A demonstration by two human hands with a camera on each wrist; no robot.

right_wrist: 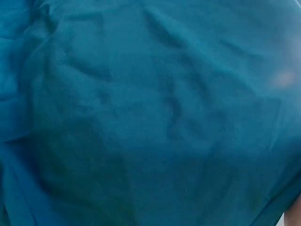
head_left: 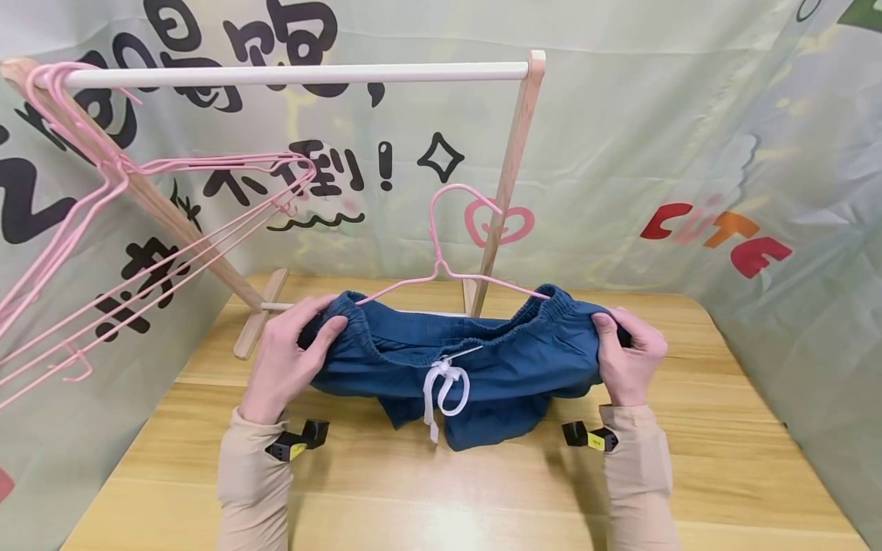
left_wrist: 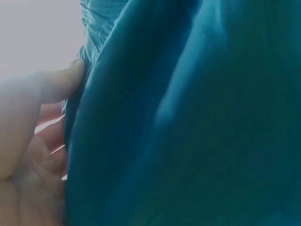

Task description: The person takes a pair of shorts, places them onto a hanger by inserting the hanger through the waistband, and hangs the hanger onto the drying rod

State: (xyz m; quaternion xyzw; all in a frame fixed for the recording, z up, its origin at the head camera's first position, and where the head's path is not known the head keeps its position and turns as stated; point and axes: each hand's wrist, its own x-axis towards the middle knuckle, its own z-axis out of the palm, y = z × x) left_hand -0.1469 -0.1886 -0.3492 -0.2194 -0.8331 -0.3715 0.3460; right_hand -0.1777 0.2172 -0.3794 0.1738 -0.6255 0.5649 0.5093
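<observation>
A pair of blue shorts (head_left: 496,375) with an elastic waist and a white drawstring bow (head_left: 446,383) is stretched between both hands above the table. My left hand (head_left: 289,356) pinches the left side of the waistband, thumb in front. On the opposite side my right hand (head_left: 630,356) grips the cloth the same way. A pink hanger (head_left: 441,264) sits inside the waist opening, its hook up and its sloping arms reaching each end of the waistband. Its lower part is hidden by the shorts. In the left wrist view the thumb (left_wrist: 63,82) presses the fabric; blue cloth fills the right wrist view.
A wooden rack with a white rail (head_left: 296,74) stands at the back left. Several pink hangers (head_left: 117,164) hang at its left end, jutting toward the front. Printed curtains (head_left: 620,138) enclose the wooden table (head_left: 723,459) at the back and sides.
</observation>
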